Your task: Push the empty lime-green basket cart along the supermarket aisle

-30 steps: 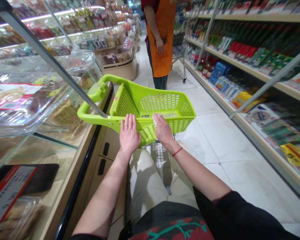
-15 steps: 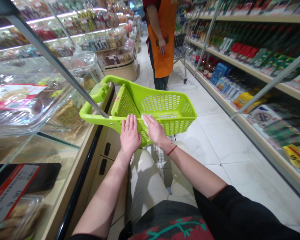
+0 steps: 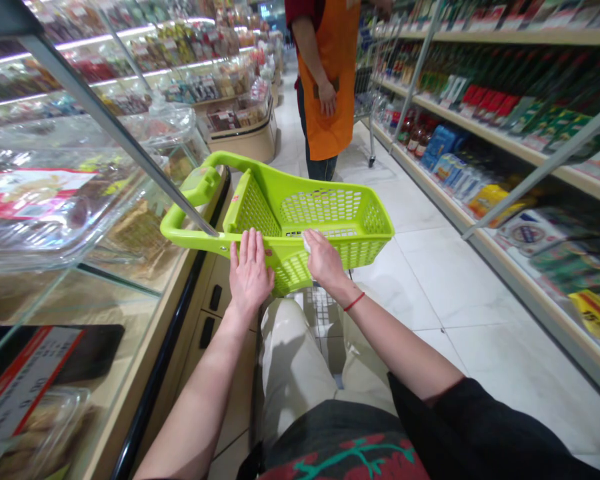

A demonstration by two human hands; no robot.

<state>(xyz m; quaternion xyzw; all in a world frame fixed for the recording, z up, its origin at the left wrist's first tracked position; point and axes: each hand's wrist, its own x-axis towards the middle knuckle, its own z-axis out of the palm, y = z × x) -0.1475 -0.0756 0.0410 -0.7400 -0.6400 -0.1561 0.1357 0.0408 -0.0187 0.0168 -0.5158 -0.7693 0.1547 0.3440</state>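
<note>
Green basket held at its near rim, both hands on it.

The lime-green basket (image 3: 375, 223) sits tilted in the aisle just ahead of the person's knees, its handle toward the glass display case (image 3: 80, 200). The left hand (image 3: 249, 270) lies flat on the near wall with its fingers pressed together. The right hand (image 3: 325, 260) curls over a small white wad (image 3: 307, 241), perhaps a cloth, on the rim. Beyond stands a person in an orange apron (image 3: 333, 100), beside stocked shelves (image 3: 505, 120).

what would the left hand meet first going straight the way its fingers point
The left hand would probably meet the mesh end wall of the green basket, just past the rim under its fingertips; depth is hard to judge.
</note>
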